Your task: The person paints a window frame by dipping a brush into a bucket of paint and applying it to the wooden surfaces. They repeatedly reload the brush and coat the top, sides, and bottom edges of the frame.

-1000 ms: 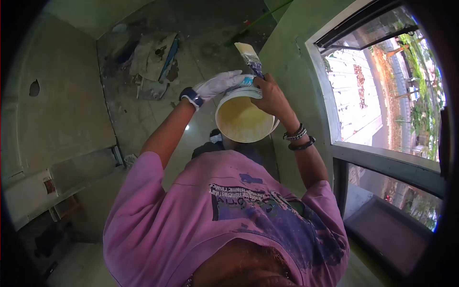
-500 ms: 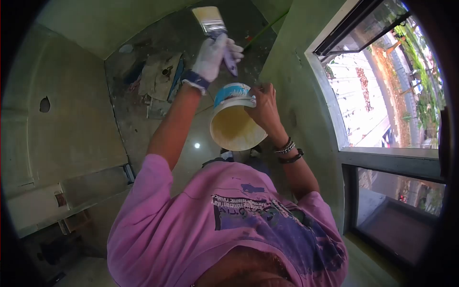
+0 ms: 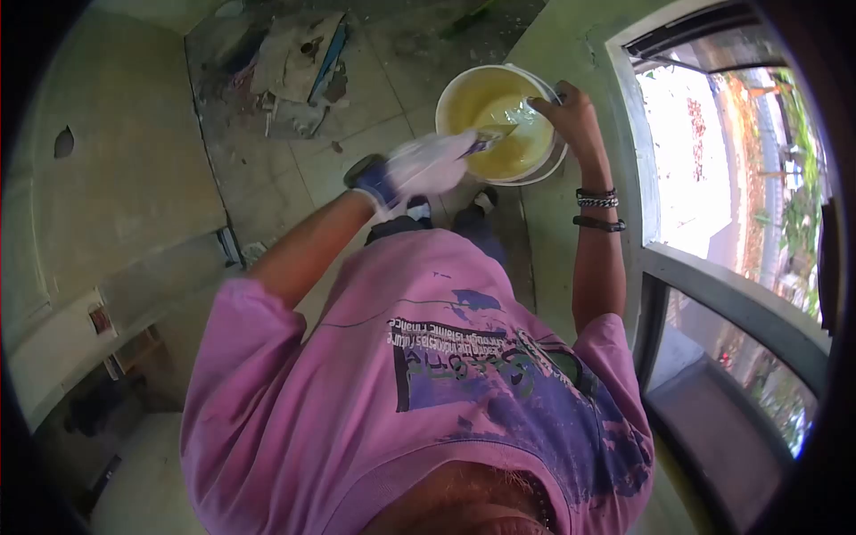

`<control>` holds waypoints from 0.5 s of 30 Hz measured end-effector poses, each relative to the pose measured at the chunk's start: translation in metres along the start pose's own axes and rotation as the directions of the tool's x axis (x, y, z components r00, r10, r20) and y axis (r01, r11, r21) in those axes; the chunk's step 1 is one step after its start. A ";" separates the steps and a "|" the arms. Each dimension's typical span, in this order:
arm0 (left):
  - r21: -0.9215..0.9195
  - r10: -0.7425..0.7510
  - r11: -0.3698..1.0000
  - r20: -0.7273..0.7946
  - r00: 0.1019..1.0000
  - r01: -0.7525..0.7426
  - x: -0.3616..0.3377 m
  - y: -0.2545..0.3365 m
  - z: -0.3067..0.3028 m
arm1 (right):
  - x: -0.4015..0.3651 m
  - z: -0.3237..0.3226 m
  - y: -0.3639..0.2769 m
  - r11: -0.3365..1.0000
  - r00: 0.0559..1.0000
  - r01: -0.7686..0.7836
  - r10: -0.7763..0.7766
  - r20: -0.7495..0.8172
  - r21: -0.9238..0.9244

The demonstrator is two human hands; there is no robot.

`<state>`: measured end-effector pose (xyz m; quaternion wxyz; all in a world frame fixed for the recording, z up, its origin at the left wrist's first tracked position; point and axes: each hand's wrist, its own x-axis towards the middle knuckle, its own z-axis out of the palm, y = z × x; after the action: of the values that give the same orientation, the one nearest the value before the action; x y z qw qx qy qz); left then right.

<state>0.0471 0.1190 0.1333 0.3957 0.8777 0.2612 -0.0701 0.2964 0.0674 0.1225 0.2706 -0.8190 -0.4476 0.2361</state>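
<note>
- I see the paintbrush [image 3: 495, 137] pointing rightward into the bucket [image 3: 457, 105], long axis nearly crosswise.
- My gloved left hand [image 3: 434, 164] keeps a closed grip around it.
- My right hand [image 3: 572, 118] clasps the bucket's rim.

Tiled floor [image 3: 357, 134] (rather grimy) beneath a brownish sheet [image 3: 287, 69] and scraps [image 3: 296, 118].

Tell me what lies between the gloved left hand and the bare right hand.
The head view shows the paintbrush and part of the bucket between the left hand and the right hand; the paintbrush juts across the bucket's opening.
</note>
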 end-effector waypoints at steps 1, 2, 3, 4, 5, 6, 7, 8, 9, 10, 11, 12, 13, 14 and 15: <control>0.005 0.018 1.000 0.031 0.999 -0.019 0.025 0.001 0.006 | 0.003 -0.004 0.000 1.000 1.000 -0.014 0.014 0.009 0.001; 0.068 -0.022 0.998 0.050 0.998 0.019 0.049 0.001 0.013 | 0.005 -0.006 0.002 1.000 1.000 -0.006 0.006 0.004 -0.016; 0.140 -0.004 0.990 0.018 1.000 0.002 0.066 0.004 0.016 | 0.006 -0.008 0.003 0.999 1.000 0.007 -0.007 0.016 0.045; 0.220 0.014 0.975 0.005 1.000 -0.015 0.082 0.006 0.018 | 0.005 -0.011 0.000 1.000 1.000 0.005 -0.005 0.017 0.031; 0.243 0.123 0.965 -0.096 0.988 -0.096 0.095 -0.001 0.026 | 0.005 -0.014 -0.002 1.000 1.000 -0.001 0.001 0.015 0.019; 0.270 0.085 0.961 -0.062 0.994 -0.065 0.100 0.004 0.018 | 0.006 -0.015 0.001 0.999 1.000 0.019 -0.020 0.009 0.046; 0.297 0.048 0.954 -0.027 0.999 -0.038 0.104 0.010 0.011 | 0.007 -0.016 0.004 0.998 0.999 0.035 -0.036 0.001 0.043; 0.335 0.032 0.942 0.007 0.999 -0.032 0.112 0.007 0.012 | 0.008 -0.017 0.005 0.998 0.999 0.051 -0.051 -0.007 0.040; 0.305 0.008 0.952 -0.071 0.997 0.014 0.117 0.004 0.015 | 0.007 -0.017 0.004 0.997 0.998 0.066 -0.065 -0.017 0.040; 0.333 0.000 0.943 -0.055 0.998 0.019 0.124 0.001 0.017 | 0.005 -0.019 0.001 0.999 0.999 0.044 -0.043 -0.015 0.008; 0.363 -0.010 0.932 -0.043 0.999 0.025 0.131 -0.003 0.018 | 0.004 -0.020 -0.004 0.999 0.999 0.032 -0.032 -0.009 -0.011; 0.337 -0.005 0.941 -0.097 0.995 0.038 0.135 -0.005 0.019 | 0.003 -0.020 -0.005 0.999 0.999 0.031 -0.031 -0.024 -0.007; 0.323 -0.013 0.944 -0.157 0.988 0.063 0.138 -0.007 0.022 | 0.002 -0.019 -0.005 1.000 0.999 0.028 -0.028 -0.036 -0.004; 0.306 -0.021 0.948 -0.216 0.976 0.088 0.142 -0.010 0.025 | 0.001 -0.020 -0.007 0.999 0.998 0.040 -0.040 -0.040 -0.004; 0.286 -0.032 0.951 -0.275 0.961 0.113 0.145 -0.013 0.028 | 0.000 -0.020 -0.009 0.999 0.998 0.053 -0.053 -0.043 -0.004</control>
<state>0.1667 0.1642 0.0578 0.2164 0.9185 0.3309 -0.0044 0.3032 0.0666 0.1436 0.2853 -0.8120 -0.4635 0.2107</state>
